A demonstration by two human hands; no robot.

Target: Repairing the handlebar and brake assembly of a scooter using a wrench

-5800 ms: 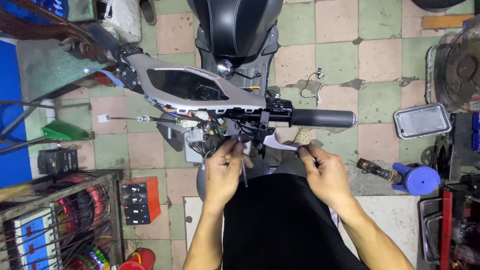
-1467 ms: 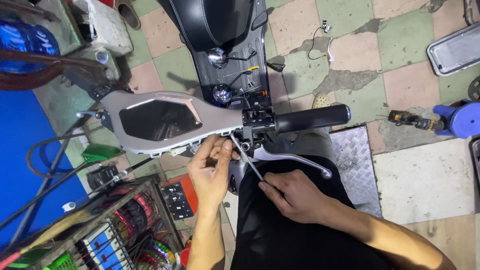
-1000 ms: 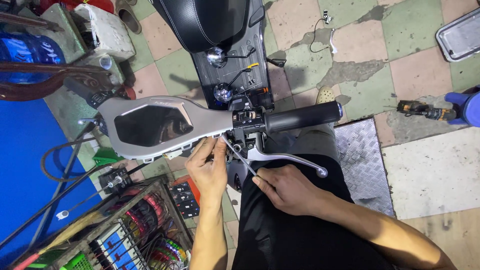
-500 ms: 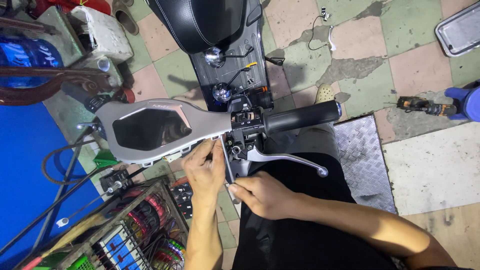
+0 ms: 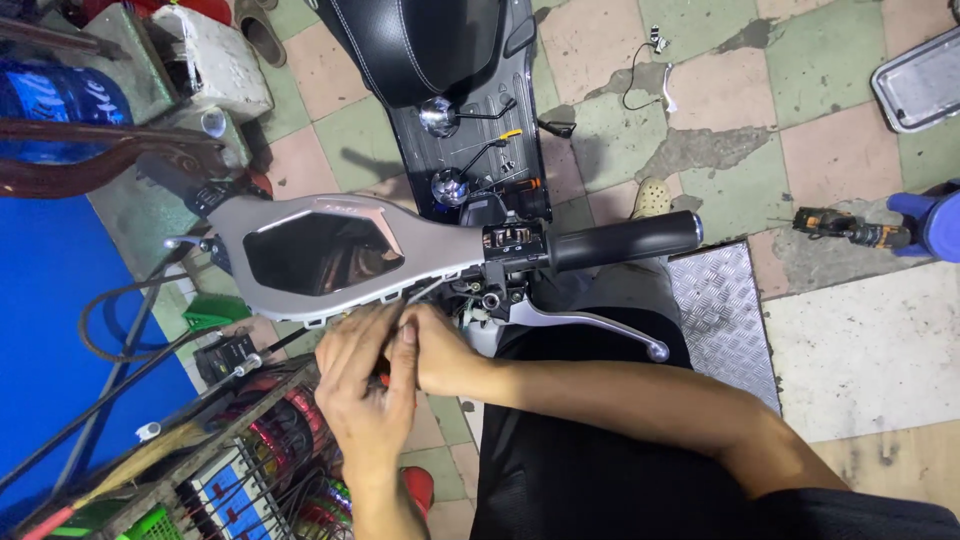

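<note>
Left hand (image 5: 365, 385) and right hand (image 5: 440, 350) pressed together just under grey handlebar cover (image 5: 330, 255); fingers curled, grip contents not discernible. Beyond: silver brake lever (image 5: 590, 325), black throttle grip (image 5: 625, 238), scooter seat (image 5: 420, 40) farthest.

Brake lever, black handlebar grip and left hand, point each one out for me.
brake lever (image 5: 585, 322), head view, middle of the silver blade.
black handlebar grip (image 5: 625, 238), head view, mid-length.
left hand (image 5: 365, 385), head view, back of the hand.

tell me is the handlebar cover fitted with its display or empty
Empty: the grey handlebar cover shows only a dark open cutout, no display inside.
</note>
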